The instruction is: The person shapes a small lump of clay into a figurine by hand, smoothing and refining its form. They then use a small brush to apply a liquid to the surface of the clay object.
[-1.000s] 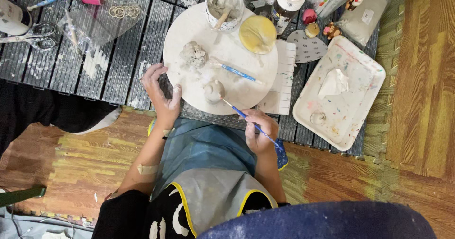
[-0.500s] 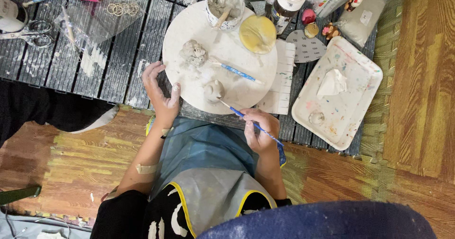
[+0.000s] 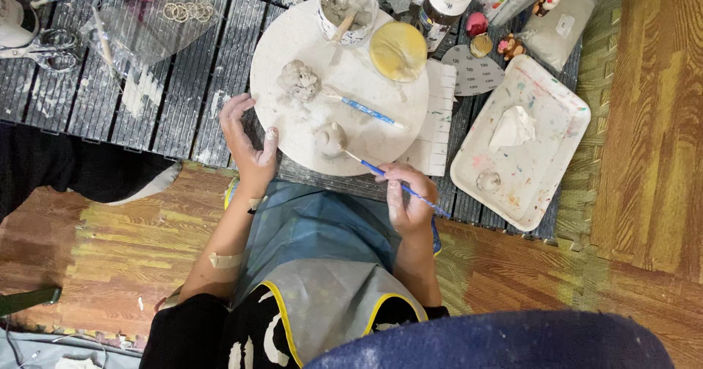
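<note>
Clay-grey and small, the rounded piece (image 3: 331,139) sits at six o'clock on the round white board (image 3: 293,54). Right hand (image 3: 406,197) pinches a blue-handled brush (image 3: 381,171), tip touching the piece's right side. Left hand (image 3: 247,138) rests loosely spread on the board's rim at eight o'clock, holding nothing. A clay lump (image 3: 299,80) lies at ten o'clock. Best, I'd judge: light strokes, board steadied, brush angle low.

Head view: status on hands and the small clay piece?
Right hand grips blue brush, tip at small clay piece. Left hand open at round board edge. Second brush lies nearby, not blocking.
</note>
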